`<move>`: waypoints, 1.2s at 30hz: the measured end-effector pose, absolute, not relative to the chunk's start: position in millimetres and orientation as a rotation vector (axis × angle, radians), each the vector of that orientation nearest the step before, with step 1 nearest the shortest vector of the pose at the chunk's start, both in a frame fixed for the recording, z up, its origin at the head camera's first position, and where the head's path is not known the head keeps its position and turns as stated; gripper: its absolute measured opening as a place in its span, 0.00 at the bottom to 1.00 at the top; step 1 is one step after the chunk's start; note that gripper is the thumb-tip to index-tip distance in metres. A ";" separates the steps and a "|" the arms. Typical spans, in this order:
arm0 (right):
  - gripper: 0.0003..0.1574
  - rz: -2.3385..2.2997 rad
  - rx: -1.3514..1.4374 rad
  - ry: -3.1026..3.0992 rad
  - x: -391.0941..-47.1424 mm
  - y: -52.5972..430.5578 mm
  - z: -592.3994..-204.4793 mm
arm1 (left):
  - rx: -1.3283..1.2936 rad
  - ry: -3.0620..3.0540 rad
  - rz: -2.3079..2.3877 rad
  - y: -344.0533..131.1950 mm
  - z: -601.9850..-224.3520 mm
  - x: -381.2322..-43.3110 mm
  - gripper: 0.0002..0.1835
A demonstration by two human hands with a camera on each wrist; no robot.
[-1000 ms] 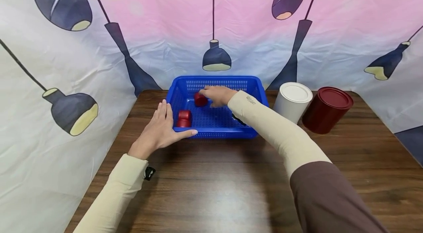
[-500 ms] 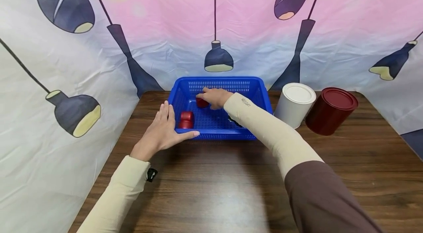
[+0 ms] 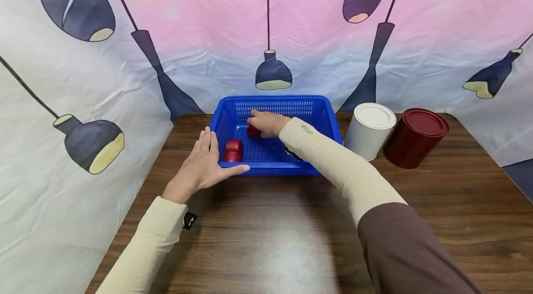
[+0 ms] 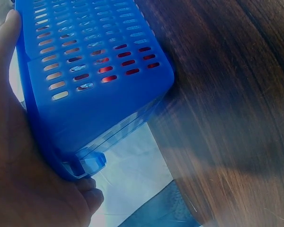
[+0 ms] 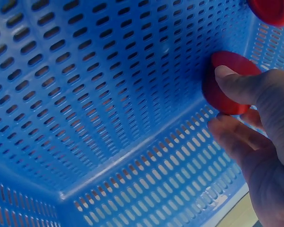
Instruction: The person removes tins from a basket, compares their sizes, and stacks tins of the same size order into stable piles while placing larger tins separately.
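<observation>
My right hand (image 3: 269, 123) reaches into the blue plastic basket (image 3: 275, 165) and grips a small red cylinder (image 5: 228, 85) near its back left. In the right wrist view, the thumb lies across the cylinder's end and the fingers are at its side. Shiny red rounded pieces (image 3: 233, 151) lie in the basket's front left corner, one behind the other. My left hand (image 3: 201, 163) rests along that corner's rim, fingers straight and thumb spread over the front edge. The left wrist view has its palm against the basket (image 4: 99, 109), with red showing through the slots.
A white can (image 3: 368, 132) and a dark red can (image 3: 414, 139), both with lids, stand right of the basket. All stand on a brown wooden table (image 3: 266, 229). Behind hangs a cloth (image 3: 200, 34) printed with lamps.
My right hand has moved slightly left and closed over the red cylinder, covering more of it. The left hand has stayed at the basket's corner.
</observation>
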State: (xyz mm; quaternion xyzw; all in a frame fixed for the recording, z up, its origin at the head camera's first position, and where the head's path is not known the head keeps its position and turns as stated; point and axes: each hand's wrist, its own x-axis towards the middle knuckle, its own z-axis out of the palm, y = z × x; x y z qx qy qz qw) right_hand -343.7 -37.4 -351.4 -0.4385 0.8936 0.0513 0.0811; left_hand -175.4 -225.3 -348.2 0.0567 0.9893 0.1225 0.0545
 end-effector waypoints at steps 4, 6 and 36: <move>0.34 0.212 -1.334 2.660 -340.9 -39.9 -348.7 | 0.171 3.007 0.378 -225.0 -348.2 -175.3 0.75; 0.32 0.236 -1.338 2.656 -338.8 -40.6 -347.9 | 0.170 3.005 0.381 -224.8 -348.1 -175.0 0.75; 0.28 0.351 -1.171 2.651 -328.6 -26.2 -343.5 | 0.179 3.003 0.399 -224.1 -346.2 -174.3 0.75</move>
